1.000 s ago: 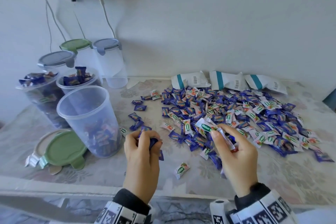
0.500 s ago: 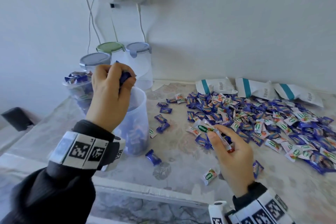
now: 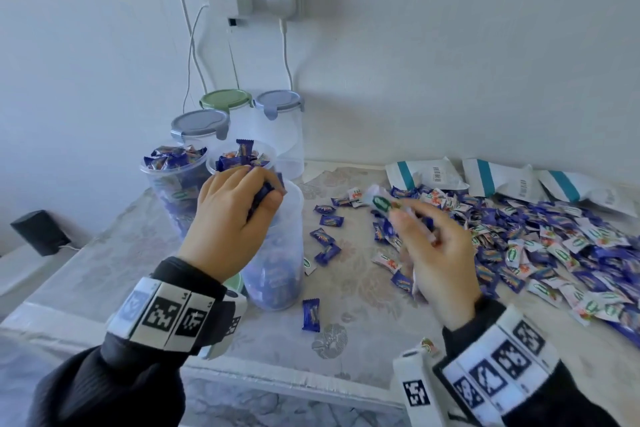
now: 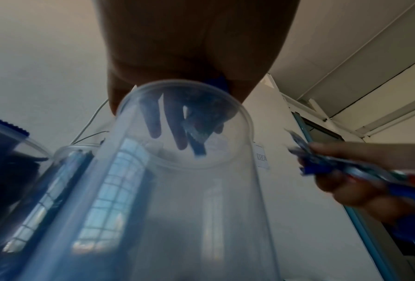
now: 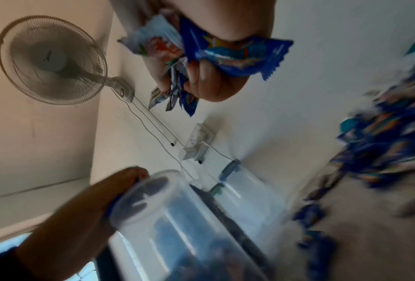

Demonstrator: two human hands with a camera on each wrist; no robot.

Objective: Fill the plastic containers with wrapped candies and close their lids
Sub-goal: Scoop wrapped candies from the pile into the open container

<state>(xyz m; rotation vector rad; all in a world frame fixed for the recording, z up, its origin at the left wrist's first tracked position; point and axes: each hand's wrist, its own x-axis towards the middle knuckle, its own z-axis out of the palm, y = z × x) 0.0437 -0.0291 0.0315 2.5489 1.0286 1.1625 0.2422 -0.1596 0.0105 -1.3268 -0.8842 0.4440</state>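
Head view: left hand (image 3: 228, 218) clutches candies over the part-filled tub (image 3: 277, 253) at 9 o'clock; right hand (image 3: 436, 246) grips more. Two tubs (image 3: 173, 180) heaped, unlidded; pile (image 3: 536, 239) remains at 3 o'clock.

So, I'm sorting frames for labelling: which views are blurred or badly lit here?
Head view: sharp and evenly lit, only the right hand and its candies smear with motion. Left wrist view: the left hand is a dark backlit shape over the open container, which mirrors a window. Right wrist view: held candies crisp, the candy pile streaked.
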